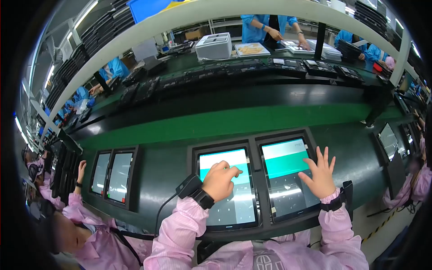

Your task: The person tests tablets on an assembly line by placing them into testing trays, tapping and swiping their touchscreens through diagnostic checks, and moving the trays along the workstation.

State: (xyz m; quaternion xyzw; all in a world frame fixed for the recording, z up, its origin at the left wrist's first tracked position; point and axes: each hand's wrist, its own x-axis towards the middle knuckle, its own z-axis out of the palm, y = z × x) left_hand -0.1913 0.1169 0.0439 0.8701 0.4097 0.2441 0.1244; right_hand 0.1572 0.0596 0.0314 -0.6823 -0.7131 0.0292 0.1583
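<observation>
Two tablets lie side by side in a black foam tray (257, 191) in front of me. Both screens are lit, with white and teal bands above a grey number keypad. My left hand (219, 181) is over the left tablet (234, 204), its fingers loosely bent and holding nothing; a fingertip reaches over the teal band. Over the upper right part of the right tablet (288, 191) is my right hand (321, 176), fingers spread wide and nothing held. Whether either hand touches the glass, I cannot tell. Black bands circle both my wrists, and a cable runs from the left one.
Another tray (133, 180) with two tablets lies to the left, beside a co-worker in pink (85, 234). Beyond the green bench, a dark conveyor (216, 96) carries several device parts. A white rail (189, 21) arches overhead. Across the line, a person in blue (254, 31) handles parts.
</observation>
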